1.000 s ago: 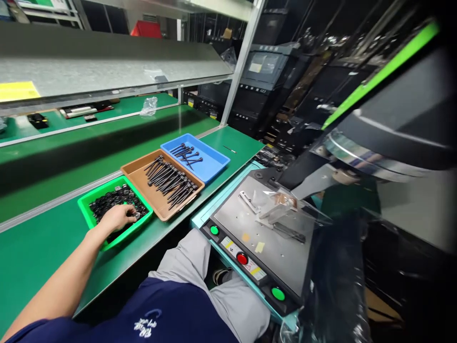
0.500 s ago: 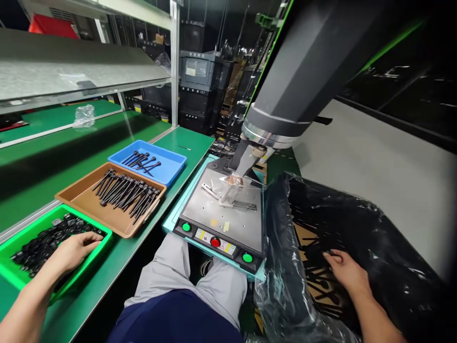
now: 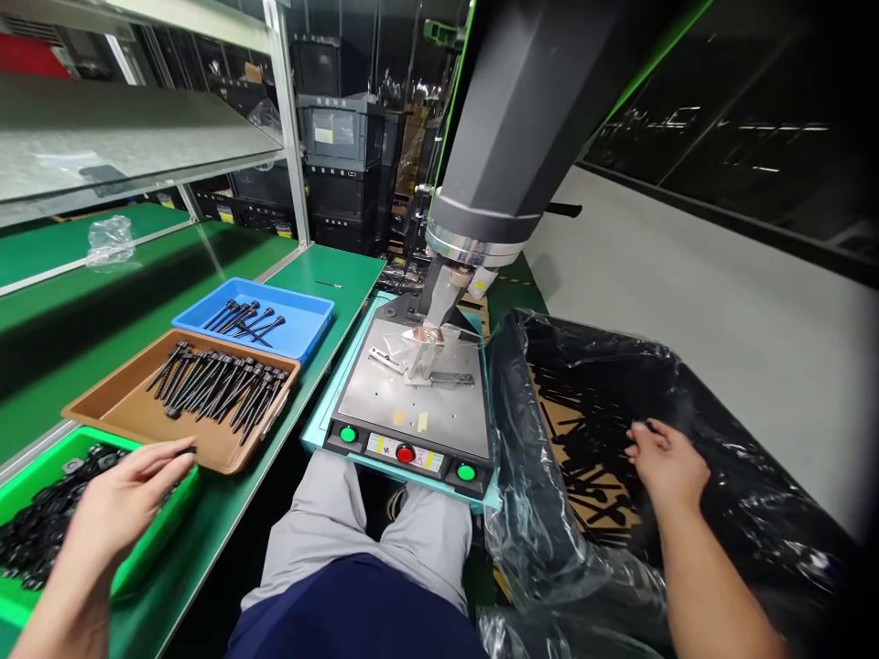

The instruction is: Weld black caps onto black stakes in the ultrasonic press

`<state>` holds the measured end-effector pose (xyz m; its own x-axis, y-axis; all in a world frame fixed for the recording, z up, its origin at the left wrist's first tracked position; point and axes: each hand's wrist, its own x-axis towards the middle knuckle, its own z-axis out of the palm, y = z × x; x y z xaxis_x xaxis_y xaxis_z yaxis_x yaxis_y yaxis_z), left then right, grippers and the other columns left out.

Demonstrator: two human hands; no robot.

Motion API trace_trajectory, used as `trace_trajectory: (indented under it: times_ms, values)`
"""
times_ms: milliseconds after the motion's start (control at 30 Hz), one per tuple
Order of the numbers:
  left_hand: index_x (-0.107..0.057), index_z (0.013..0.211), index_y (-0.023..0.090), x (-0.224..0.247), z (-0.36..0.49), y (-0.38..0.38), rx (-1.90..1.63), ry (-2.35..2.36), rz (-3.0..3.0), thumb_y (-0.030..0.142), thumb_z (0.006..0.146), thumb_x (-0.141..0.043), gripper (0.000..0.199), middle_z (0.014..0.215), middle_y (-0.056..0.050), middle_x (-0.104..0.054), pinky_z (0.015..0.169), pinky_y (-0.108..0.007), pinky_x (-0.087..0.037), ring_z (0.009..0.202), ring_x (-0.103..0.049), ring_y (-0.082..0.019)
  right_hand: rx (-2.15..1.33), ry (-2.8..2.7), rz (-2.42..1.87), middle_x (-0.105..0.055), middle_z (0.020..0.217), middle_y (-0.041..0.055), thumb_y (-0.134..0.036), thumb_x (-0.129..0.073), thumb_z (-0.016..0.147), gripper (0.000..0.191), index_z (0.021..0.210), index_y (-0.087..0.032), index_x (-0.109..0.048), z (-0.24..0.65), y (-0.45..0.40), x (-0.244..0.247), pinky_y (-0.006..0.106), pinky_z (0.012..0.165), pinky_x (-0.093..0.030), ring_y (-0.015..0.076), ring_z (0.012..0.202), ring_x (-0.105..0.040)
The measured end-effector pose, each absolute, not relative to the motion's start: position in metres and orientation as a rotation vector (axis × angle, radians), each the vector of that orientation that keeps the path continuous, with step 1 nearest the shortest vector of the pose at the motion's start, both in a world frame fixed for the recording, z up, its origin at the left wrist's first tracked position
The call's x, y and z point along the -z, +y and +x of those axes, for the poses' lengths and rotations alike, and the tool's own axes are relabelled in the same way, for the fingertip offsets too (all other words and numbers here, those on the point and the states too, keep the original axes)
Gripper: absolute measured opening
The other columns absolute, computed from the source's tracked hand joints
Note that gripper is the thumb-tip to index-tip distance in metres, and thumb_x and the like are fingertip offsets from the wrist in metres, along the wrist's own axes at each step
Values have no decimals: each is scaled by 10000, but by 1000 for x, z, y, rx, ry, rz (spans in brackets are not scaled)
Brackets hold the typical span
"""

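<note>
My left hand point(image 3: 134, 494) is pinched over the right end of the green bin point(image 3: 137, 567), with a small black part showing at its fingertips. Small black plastic parts point(image 3: 48, 517) fill that bin. On the other side, my right hand point(image 3: 666, 462) is closed above the bag-lined box point(image 3: 528, 439), where many black stick-like pieces point(image 3: 597, 494) lie on brown cardboard. Something dark shows at its fingertips, but I cannot make it out. Between the hands stands a press machine point(image 3: 487, 183), its tip down at a clear fixture point(image 3: 422, 352) on the metal plate point(image 3: 371, 398).
A brown tray point(image 3: 124, 394) and a blue tray point(image 3: 302, 325) hold black pins with wide heads. Green buttons and a red button point(image 3: 405, 454) line the plate's front edge. A metal shelf post point(image 3: 292, 137) rises at the back, with stacked crates point(image 3: 336, 133) behind it.
My left hand has risen from the parts in the green bin with a small black part. My right hand has lifted a little over the box. The view has turned slightly right.
</note>
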<state>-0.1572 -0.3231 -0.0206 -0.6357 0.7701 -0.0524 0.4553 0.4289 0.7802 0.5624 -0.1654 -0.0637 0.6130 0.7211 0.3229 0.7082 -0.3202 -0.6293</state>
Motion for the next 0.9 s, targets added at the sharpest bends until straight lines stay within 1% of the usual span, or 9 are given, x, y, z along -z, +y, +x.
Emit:
trace_trajectory:
  times_ms: [67, 133, 200, 267, 367, 467, 667, 767, 900]
  values:
    - [-751, 920, 261, 22, -125, -303, -1168, 2016, 983, 585, 463, -789, 561, 954, -19, -759, 1024, -510, -453, 987, -671, -335, -112, -870, -1771, -694, 992, 251, -373, -587, 858, 506, 1263, -70, -557, 534, -175, 46, 282, 480, -475, 142, 498, -576]
    - [-741, 976, 174, 24, -93, -277, -1264, 1677, 876, 535, 497, -828, 606, 947, -85, -755, 967, -502, -497, 938, -691, -322, -184, -819, -1529, -702, 901, 173, -393, -694, 781, 520, 1213, -118, -605, 493, -192, 31, 260, 460, -473, 115, 484, -547]
    - [-747, 898, 133, 27, -61, -251, -1312, 1418, 780, 471, 499, -865, 536, 980, -117, -747, 918, -449, -534, 890, -704, -286, -274, -922, -1390, -688, 837, 85, -425, -706, 773, 512, 1204, -162, -617, 444, -214, 26, 236, 444, -470, 107, 504, -554]
    - [-751, 826, 112, 29, -29, -229, -1299, 1242, 750, 392, 483, -895, 466, 962, -125, -746, 898, -403, -545, 873, -704, -256, -465, -1045, -1357, -678, 856, 59, -422, -711, 774, 497, 1198, -177, -627, 391, -235, 31, 239, 461, -495, 134, 587, -618]
    - [-741, 791, 112, 31, 18, -206, -1243, 1048, 715, 310, 476, -912, 409, 910, -108, -748, 854, -383, -557, 813, -704, -217, -842, -1166, -1298, -686, 876, 52, -393, -717, 765, 443, 1153, -189, -652, 319, -252, 52, 273, 529, -542, 146, 630, -645]
    - [-736, 815, 127, 36, 55, -197, -1203, 892, 730, 287, 528, -896, 366, 921, -103, -750, 833, -372, -551, 832, -700, -208, -1065, -1118, -1146, -702, 860, 49, -366, -729, 745, 429, 1125, -193, -629, 267, -249, 71, 289, 581, -554, 163, 675, -659]
    - [-755, 841, 153, 52, 87, -199, -1194, 759, 897, 250, 643, -838, 235, 984, -102, -752, 894, -363, -508, 932, -685, -213, -1136, -1008, -1033, -670, 772, 7, -355, -728, 760, 280, 956, -205, -595, 230, -231, 75, 258, 569, -530, 139, 639, -637]
    - [-759, 846, 168, 57, 89, -198, -1223, 775, 965, 235, 666, -821, 202, 1007, -93, -749, 910, -374, -500, 970, -678, -224, -1132, -1000, -1024, -656, 759, -2, -358, -730, 760, 276, 947, -206, -594, 228, -230, 75, 251, 546, -519, 134, 621, -629]
    - [-754, 820, 164, 59, 87, -195, -1229, 811, 1020, 251, 664, -821, 192, 988, -97, -749, 885, -386, -513, 941, -684, -227, -1152, -1012, -1031, -662, 770, 0, -354, -736, 750, 285, 950, -206, -598, 229, -230, 78, 242, 504, -500, 132, 590, -627]
